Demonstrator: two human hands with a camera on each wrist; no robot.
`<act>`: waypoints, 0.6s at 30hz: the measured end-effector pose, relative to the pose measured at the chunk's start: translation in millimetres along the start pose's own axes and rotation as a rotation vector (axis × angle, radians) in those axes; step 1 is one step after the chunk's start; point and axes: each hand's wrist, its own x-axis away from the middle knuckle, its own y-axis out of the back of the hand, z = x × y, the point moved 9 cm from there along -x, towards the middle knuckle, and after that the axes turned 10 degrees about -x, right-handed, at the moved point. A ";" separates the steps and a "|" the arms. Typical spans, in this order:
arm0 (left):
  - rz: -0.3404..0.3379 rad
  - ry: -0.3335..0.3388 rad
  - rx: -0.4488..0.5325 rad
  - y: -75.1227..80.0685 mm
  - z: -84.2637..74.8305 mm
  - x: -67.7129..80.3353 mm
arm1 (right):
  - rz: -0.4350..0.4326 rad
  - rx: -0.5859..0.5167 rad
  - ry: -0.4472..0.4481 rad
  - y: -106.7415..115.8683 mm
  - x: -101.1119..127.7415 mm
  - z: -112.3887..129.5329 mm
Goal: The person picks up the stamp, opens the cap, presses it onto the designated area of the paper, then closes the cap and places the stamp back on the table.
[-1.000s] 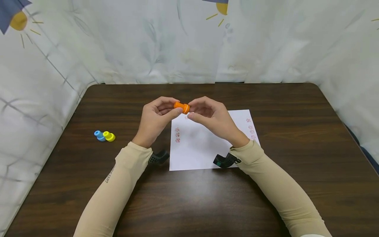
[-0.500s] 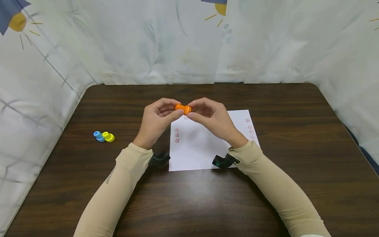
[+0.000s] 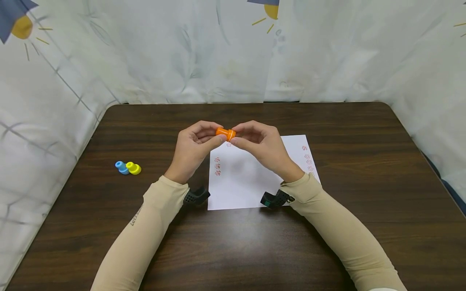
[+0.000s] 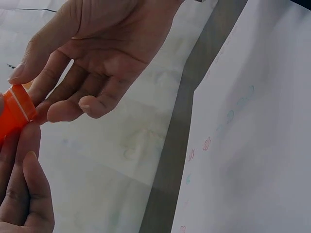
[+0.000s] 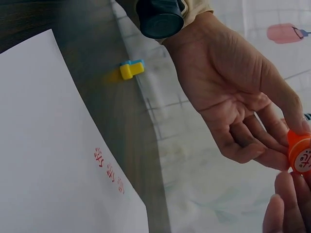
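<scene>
In the head view a small orange toy stamp is held level above the far edge of a white sheet of paper. The thumb and fingers of my left hand pinch its narrower end. My right hand pinches the wider end, which has a thin white ring. The right wrist view shows the round end of the stamp, a pale disc with a dark character; whether this is a cap or the stamping face I cannot tell. Red printed marks run along the sheet's sides.
A blue stamp and a yellow stamp stand side by side on the dark wooden table, left of the sheet. Pale patterned curtains hang behind the table's far edge. Dark wrist cameras jut inward from both sleeves.
Both hands and the orange stamp have shifted very slightly to the right and nearer over the last second. The grip looks the same, and the other stamps stay put.
</scene>
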 end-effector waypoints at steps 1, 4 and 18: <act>0.000 0.002 0.001 0.0 0.1 0.3 | -0.005 -0.008 -0.003 0.0 0.3 -0.1; 0.002 0.007 0.006 -0.3 1.0 1.4 | -0.014 -0.032 -0.004 -0.5 1.3 -0.2; -0.014 -0.024 0.027 -1.9 -5.8 3.0 | -0.039 -0.065 0.022 0.6 3.1 4.3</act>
